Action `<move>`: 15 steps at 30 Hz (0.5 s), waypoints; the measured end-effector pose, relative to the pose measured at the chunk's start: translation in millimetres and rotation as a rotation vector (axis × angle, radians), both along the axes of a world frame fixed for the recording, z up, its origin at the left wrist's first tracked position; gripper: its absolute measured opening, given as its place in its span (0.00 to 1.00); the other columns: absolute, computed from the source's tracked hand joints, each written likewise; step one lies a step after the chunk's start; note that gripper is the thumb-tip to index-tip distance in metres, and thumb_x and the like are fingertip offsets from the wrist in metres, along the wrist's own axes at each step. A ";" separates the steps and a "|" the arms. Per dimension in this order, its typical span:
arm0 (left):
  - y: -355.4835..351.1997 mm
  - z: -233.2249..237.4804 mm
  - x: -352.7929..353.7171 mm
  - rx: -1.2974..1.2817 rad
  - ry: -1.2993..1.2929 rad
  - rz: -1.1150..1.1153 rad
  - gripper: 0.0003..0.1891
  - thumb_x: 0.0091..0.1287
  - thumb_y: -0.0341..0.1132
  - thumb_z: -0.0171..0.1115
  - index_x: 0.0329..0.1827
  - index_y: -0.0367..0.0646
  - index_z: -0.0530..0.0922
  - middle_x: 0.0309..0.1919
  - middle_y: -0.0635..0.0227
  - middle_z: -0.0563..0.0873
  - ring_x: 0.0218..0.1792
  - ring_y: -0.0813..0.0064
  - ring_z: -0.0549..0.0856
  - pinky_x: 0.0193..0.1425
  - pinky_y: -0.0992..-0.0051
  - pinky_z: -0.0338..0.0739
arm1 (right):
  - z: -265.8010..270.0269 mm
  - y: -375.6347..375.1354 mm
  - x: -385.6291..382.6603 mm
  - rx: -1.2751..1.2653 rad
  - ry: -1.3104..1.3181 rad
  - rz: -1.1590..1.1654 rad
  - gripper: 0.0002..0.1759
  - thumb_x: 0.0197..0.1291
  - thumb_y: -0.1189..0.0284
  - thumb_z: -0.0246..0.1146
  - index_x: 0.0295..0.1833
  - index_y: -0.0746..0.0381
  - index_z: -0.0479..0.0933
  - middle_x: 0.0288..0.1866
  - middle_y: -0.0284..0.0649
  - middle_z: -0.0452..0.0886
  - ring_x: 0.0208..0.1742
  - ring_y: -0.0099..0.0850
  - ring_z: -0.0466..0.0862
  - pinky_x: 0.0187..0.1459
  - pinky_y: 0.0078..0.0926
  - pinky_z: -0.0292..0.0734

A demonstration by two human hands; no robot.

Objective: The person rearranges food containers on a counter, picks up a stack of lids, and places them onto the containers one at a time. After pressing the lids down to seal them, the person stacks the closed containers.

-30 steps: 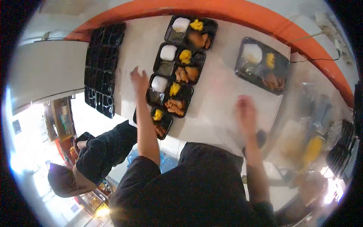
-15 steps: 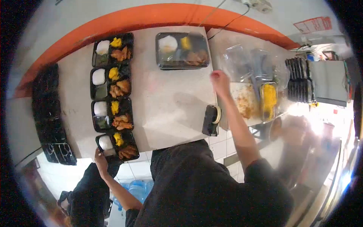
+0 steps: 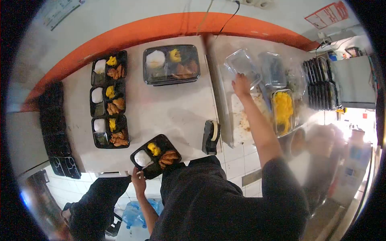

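Note:
My left hand grips the lower left edge of a black meal tray, which lies at an angle across the table's front edge. The tray holds white rice, yellow food and browned fried pieces. To the right, my right hand has its fingers curled at the near edge of a clear plastic lid; the fingertips are hard to make out. A second clear lid lies beside it.
Several filled trays line the left. A lidded meal box stands at the back. A tape dispenser sits near the front edge. Farther right are a tub of yellow food and stacked black trays. Another person's leg shows lower left.
My left hand has brought the nearest tray away from the row, to the right and turned at an angle. My right hand has reached onto the clear lid. The view has shifted.

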State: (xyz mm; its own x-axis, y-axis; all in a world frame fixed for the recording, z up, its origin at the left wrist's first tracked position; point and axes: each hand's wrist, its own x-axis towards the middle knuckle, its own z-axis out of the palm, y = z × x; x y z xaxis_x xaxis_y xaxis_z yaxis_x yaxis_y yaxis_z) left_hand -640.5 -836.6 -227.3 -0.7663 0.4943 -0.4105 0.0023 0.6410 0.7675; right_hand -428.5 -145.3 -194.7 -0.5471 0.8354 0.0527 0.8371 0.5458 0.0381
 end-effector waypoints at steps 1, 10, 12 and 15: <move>17.5 7.5 8.1 -0.008 -0.098 0.065 0.23 0.72 0.28 0.59 0.70 0.38 0.68 0.53 0.53 0.81 0.43 0.67 0.85 0.35 0.71 0.84 | -0.2 5.3 2.2 0.006 0.008 -0.001 0.15 0.55 0.70 0.67 0.47 0.62 0.76 0.48 0.48 0.79 0.48 0.47 0.82 0.47 0.45 0.80; 120.4 35.9 39.2 -0.023 -0.062 -0.020 0.22 0.71 0.28 0.59 0.68 0.39 0.70 0.48 0.53 0.83 0.44 0.65 0.85 0.36 0.69 0.83 | -25.3 38.6 18.9 0.074 -0.025 0.204 0.09 0.57 0.73 0.57 0.42 0.65 0.78 0.40 0.45 0.81 0.44 0.42 0.84 0.43 0.40 0.82; 114.1 23.7 41.6 -0.045 0.185 -0.130 0.22 0.71 0.29 0.59 0.68 0.38 0.69 0.49 0.53 0.83 0.44 0.62 0.86 0.41 0.67 0.82 | -15.4 30.2 15.8 0.199 0.028 0.200 0.11 0.57 0.72 0.59 0.45 0.65 0.77 0.44 0.45 0.81 0.46 0.43 0.84 0.45 0.41 0.82; 114.5 28.2 41.4 -0.086 0.080 -0.093 0.26 0.71 0.30 0.61 0.71 0.39 0.67 0.56 0.52 0.80 0.44 0.58 0.85 0.49 0.63 0.82 | -7.1 38.4 7.3 0.058 -0.030 0.144 0.16 0.60 0.72 0.58 0.53 0.64 0.75 0.54 0.50 0.78 0.54 0.45 0.81 0.50 0.44 0.82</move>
